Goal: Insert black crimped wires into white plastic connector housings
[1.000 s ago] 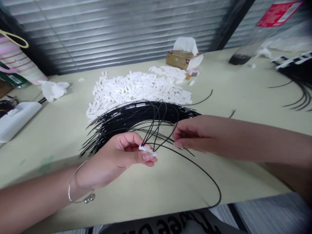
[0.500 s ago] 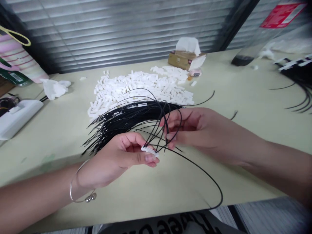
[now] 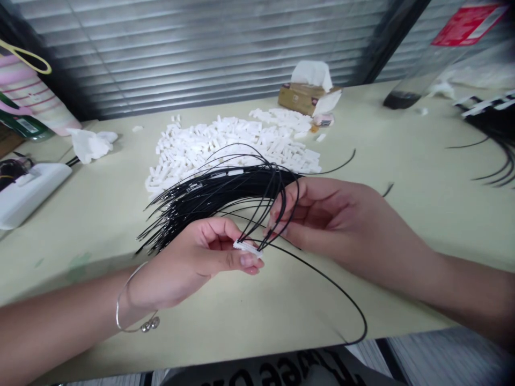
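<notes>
My left hand [image 3: 193, 262] pinches a small white connector [image 3: 247, 247] between thumb and fingers, low in the middle of the view. Several thin black wires rise out of the connector and loop back down. My right hand [image 3: 333, 220] is just to its right, fingertips pinched on one black wire [image 3: 277, 203] close to the connector. A thick bundle of black wires [image 3: 209, 195] lies on the pale table behind both hands. Behind that is a heap of white connectors [image 3: 225, 145].
A tissue box [image 3: 308, 94] stands at the back of the table [image 3: 402, 161]. A crumpled tissue [image 3: 90, 143] and a white device [image 3: 28, 193] lie at the left. More black wires [image 3: 499, 145] spread at the right edge. A long loose wire [image 3: 346, 305] curves over the front edge.
My right hand has moved left toward the connector, bringing a wire end closer to it. The wire loops above the connector have risen. My left hand has stayed put.
</notes>
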`<state>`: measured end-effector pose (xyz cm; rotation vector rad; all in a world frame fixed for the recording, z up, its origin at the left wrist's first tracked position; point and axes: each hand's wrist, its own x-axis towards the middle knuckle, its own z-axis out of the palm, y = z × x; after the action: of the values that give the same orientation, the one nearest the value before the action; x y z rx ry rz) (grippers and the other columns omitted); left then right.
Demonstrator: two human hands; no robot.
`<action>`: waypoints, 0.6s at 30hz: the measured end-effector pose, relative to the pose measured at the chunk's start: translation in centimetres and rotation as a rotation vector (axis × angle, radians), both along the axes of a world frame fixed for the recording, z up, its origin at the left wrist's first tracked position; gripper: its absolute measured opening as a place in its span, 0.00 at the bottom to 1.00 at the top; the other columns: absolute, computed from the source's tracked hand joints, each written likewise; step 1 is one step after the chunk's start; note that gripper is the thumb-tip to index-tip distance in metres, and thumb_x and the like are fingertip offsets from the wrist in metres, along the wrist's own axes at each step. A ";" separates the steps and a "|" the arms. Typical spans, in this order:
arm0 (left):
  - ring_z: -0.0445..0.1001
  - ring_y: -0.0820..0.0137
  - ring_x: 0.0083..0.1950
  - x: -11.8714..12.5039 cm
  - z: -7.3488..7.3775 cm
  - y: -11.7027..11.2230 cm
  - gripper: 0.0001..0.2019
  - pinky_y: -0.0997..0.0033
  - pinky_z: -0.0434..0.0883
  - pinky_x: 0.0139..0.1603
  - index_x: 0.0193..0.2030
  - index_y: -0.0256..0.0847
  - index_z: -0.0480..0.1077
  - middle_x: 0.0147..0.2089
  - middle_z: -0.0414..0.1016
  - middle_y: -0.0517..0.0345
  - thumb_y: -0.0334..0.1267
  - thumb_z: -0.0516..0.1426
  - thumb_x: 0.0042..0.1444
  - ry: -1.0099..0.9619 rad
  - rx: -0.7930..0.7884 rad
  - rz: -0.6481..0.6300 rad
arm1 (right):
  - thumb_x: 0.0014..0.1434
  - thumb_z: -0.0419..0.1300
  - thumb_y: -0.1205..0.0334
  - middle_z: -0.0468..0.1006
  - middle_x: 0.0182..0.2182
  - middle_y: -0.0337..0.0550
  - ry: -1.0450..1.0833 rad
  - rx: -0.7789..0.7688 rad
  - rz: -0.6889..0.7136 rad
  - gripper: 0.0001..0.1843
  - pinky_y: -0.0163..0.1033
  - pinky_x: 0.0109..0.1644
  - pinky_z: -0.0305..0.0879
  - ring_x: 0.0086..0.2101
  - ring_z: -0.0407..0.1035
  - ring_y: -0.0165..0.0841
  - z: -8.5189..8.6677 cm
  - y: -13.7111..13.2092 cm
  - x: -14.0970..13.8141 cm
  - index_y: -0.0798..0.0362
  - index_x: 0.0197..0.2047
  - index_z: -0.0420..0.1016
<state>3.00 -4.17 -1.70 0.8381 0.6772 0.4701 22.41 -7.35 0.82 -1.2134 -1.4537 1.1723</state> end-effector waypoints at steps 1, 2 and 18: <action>0.77 0.76 0.32 0.0 0.0 0.0 0.07 0.79 0.73 0.37 0.28 0.36 0.72 0.28 0.80 0.59 0.26 0.66 0.45 0.003 0.001 -0.001 | 0.45 0.60 0.70 0.74 0.26 0.36 -0.007 0.014 -0.001 0.06 0.31 0.32 0.69 0.28 0.70 0.26 0.0 0.0 0.0 0.53 0.24 0.66; 0.77 0.76 0.31 0.0 0.1 0.0 0.07 0.79 0.73 0.37 0.28 0.37 0.72 0.28 0.80 0.59 0.26 0.66 0.44 0.005 0.000 0.000 | 0.45 0.60 0.69 0.74 0.26 0.36 -0.013 0.025 0.000 0.06 0.31 0.33 0.69 0.28 0.70 0.27 0.0 -0.1 -0.1 0.52 0.24 0.65; 0.77 0.76 0.31 0.1 0.4 -0.1 0.08 0.78 0.71 0.38 0.28 0.35 0.68 0.28 0.79 0.59 0.25 0.64 0.46 0.014 -0.021 0.036 | 0.43 0.65 0.67 0.75 0.25 0.35 0.032 -0.011 0.018 0.09 0.29 0.32 0.71 0.27 0.71 0.27 -0.2 -0.5 -0.4 0.53 0.24 0.66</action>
<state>3.06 -4.31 -1.34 0.8111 0.7099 0.4895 21.97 -7.85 0.63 -1.1860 -1.4386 1.2087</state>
